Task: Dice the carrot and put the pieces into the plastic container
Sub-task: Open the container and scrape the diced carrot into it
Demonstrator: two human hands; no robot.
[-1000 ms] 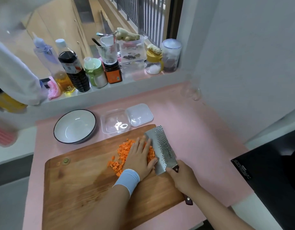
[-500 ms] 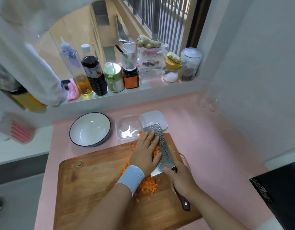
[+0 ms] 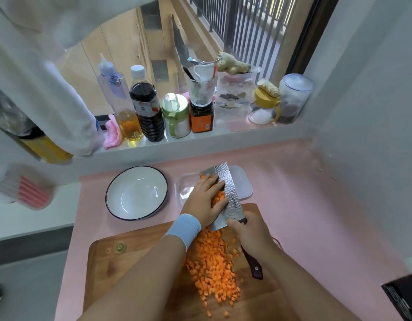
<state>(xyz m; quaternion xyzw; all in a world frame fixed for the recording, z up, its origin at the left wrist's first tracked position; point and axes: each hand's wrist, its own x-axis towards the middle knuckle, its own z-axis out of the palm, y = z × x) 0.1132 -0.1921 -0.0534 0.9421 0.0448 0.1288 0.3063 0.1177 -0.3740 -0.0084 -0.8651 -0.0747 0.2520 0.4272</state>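
1. Pink bench (image 3: 316,205) under a crowded window ledge (image 3: 200,138) is where we work. Our right hand (image 3: 249,235) has its grip clamped round the dark handle of the knife (image 3: 234,205). The broad blade is lifted off the cutting board (image 3: 121,274) and tilted, with its far end over the plastic container (image 3: 183,193).
2. Our left hand (image 3: 205,200) has its grip apart, with flat fingers pressing a load of carrot pieces (image 3: 220,196) against the face of the blade.
3. Most of the carrot lies as a loose heap (image 3: 214,269) on the board near us. We cannot tell whether any has reached the container, because the hand and blade cover much of it.
4. We judge spilling to be the main risk. The container is small and the blade is wide, so pieces could slide off the sides onto the bench or the lid (image 3: 243,184). The light container could also skid if the blade knocks it. Our fingers lie close to the edge, so a slip could cut them.
5. The blade is hammered, dimpled steel. The board is warm-grained wood. The pieces are small, moist orange cubes. The container is clear, thin and rectangular with rounded corners. Beside it sits a white bowl (image 3: 135,195) with a dark rim.
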